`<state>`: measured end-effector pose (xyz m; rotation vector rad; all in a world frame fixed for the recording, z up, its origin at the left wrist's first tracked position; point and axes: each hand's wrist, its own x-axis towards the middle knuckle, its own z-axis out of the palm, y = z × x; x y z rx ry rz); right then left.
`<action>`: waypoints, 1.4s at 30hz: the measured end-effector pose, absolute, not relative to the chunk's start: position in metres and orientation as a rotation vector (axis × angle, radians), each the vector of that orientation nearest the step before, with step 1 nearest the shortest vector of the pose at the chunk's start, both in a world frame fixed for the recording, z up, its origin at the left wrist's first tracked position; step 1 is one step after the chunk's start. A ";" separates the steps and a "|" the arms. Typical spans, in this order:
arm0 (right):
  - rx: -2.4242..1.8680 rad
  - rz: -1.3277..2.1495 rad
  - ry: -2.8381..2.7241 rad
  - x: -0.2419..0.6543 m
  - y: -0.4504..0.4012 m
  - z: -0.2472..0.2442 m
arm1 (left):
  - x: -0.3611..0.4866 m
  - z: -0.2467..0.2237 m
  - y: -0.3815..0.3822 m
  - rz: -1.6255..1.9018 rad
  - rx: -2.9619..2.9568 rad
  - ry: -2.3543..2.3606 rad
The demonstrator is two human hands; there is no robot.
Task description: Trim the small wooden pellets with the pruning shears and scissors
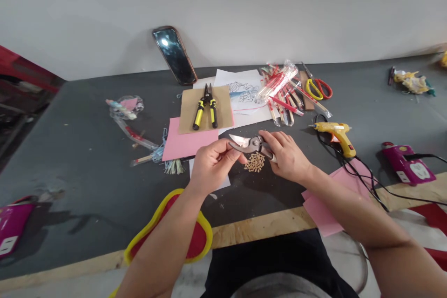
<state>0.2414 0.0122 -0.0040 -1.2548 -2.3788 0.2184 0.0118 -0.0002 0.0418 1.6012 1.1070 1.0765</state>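
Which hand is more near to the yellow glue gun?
Right. The right hand, on the pruning shears, is just left of the yellow glue gun, not touching it; the left hand is farther left, past the shears.

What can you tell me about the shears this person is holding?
The shears have shiny, pointed metal blades, slightly open and aimed left, joined at a dark metal pivot. The left hand pinches them near the blades; the right hand grips the handles, mostly hiding them. They are held above a small pile of tan bits.

Yellow hot glue gun [335,137] right, yellow-black tin snips [205,107] on kraft paper [225,111], mirror [174,55] leaning against wall [223,9]
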 end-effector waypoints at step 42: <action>-1.233 0.187 -2.380 0.242 0.010 -0.006 | 0.014 0.043 0.001 1.059 1.496 1.079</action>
